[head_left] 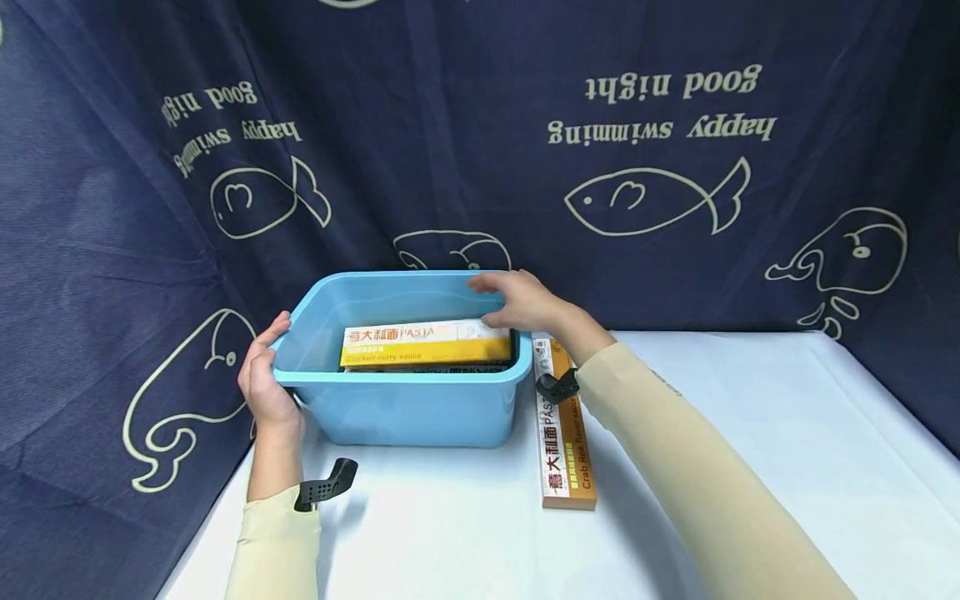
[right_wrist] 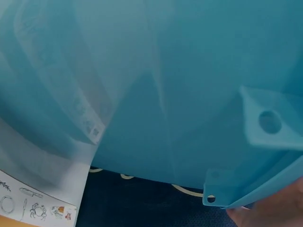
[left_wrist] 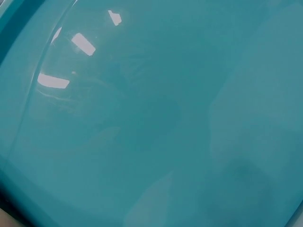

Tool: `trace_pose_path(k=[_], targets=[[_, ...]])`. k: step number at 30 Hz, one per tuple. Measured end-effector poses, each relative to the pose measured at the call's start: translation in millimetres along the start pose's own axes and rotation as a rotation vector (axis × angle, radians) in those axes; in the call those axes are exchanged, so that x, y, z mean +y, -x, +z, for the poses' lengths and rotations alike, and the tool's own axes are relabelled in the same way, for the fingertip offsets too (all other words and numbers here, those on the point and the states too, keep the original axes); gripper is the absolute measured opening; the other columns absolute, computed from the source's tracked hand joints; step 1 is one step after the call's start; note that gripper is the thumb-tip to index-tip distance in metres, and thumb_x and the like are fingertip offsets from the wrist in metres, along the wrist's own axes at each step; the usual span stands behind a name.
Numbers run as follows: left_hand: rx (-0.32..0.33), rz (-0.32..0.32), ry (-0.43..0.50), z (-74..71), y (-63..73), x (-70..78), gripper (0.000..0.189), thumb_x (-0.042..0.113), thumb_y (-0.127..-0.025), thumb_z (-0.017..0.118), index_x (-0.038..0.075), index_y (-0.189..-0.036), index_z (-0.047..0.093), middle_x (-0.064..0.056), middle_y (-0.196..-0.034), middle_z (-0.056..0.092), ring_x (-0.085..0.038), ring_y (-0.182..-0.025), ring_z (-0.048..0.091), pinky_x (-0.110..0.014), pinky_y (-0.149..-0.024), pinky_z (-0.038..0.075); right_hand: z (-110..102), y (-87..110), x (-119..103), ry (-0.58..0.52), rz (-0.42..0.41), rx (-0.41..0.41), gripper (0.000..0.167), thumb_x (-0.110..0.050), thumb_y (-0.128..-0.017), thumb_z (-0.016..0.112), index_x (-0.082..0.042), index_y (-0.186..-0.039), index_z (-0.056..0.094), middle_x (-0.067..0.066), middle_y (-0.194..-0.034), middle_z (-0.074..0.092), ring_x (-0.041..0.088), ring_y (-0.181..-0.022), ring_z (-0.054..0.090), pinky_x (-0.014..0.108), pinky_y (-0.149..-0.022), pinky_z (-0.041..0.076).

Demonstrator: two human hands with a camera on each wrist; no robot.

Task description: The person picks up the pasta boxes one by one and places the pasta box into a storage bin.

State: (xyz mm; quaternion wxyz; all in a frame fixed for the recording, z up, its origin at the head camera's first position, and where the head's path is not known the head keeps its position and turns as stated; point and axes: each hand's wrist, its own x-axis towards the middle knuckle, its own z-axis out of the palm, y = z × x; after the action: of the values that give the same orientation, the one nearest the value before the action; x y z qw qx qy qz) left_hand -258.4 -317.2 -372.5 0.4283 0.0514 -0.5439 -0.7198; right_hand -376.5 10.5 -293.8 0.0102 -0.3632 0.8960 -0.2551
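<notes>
A light blue plastic bin (head_left: 405, 408) stands on the table, its smooth wall (left_wrist: 151, 113) filling the left wrist view. My left hand (head_left: 268, 379) grips the bin's left rim, fingers along the outside. At the right rim, my right hand (head_left: 528, 302) holds on, with some fingers reaching over the inside; part of this hand (right_wrist: 279, 205) shows by the rim in the right wrist view. Inside the bin lies a white and yellow pasta box (head_left: 423, 343), over a darker box mostly hidden below it. An orange and white pasta box (head_left: 566, 450) lies beside the bin, under my right forearm.
The white-covered table (head_left: 750, 417) extends to the right and toward me. A dark blue curtain (head_left: 480, 150) with fish and whale drawings hangs close behind the bin and along the left side.
</notes>
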Motion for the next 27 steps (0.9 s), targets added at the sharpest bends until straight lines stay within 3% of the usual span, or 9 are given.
trace_pose_path(k=[12,27], targets=[[0.003,-0.012,-0.007,1.4,0.9,0.7,0.048,0.007,-0.091,0.032,-0.005,-0.121,0.067,-0.002,-0.131,0.069,-0.016,-0.129,0.056,-0.026,-0.103,0.037,2,6.9,-1,-0.081,0.03,0.045,0.052,-0.017,-0.094,0.065,-0.011,-0.144,0.052,0.006,-0.144,0.058,0.026,-0.135,0.052,0.045,-0.112,0.041],[-0.005,0.002,-0.059,0.1,1.7,0.5,0.047,0.01,-0.091,0.033,-0.001,-0.121,0.068,-0.002,-0.134,0.067,-0.015,-0.131,0.055,-0.027,-0.105,0.035,6,20.1,9,-0.13,0.003,0.219,0.045,-0.018,-0.096,0.059,-0.014,-0.14,0.056,0.006,-0.145,0.055,0.028,-0.135,0.049,0.049,-0.109,0.04]])
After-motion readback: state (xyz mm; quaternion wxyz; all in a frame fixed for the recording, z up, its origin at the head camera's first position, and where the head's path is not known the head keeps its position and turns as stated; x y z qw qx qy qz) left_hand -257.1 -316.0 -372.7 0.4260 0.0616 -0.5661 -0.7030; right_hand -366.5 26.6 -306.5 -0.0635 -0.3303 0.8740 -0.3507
